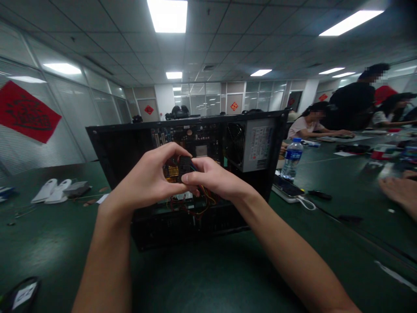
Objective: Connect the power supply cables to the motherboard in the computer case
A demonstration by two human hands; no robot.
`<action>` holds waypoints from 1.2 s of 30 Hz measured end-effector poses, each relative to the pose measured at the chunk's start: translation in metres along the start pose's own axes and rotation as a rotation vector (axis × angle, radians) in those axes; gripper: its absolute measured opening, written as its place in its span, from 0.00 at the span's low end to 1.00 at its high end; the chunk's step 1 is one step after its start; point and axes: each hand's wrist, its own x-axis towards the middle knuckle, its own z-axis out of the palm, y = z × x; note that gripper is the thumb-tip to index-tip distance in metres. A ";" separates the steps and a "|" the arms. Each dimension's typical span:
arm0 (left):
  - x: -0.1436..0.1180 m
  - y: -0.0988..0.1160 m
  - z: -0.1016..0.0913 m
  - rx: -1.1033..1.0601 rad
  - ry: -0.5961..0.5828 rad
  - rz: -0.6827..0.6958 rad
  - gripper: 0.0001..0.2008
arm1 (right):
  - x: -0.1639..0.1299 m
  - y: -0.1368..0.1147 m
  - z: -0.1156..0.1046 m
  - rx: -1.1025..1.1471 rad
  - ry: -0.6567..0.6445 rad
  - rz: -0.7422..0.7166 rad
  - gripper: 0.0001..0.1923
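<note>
While the left hand (148, 176) and right hand (211, 176) both pinch the small black connector (184, 167) before the open computer case (124, 148) on the tabletop (48, 234), grip clenched, keeping it squarely aligned seems wise.

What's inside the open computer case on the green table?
Inside the computer case: a power supply with fan at upper right, a circuit board along the top, coloured wires below. Both hands, left and right, pinch a black connector, hiding the board's centre.
</note>
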 end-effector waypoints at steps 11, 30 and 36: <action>-0.001 0.002 0.000 0.003 -0.001 0.014 0.22 | -0.001 -0.001 0.001 0.011 0.012 -0.002 0.13; 0.001 0.001 0.005 0.004 0.006 0.026 0.21 | -0.002 0.001 -0.005 -0.019 0.006 0.018 0.10; 0.003 -0.002 0.007 -0.004 -0.014 0.027 0.22 | -0.007 -0.001 -0.020 -0.033 -0.148 0.091 0.10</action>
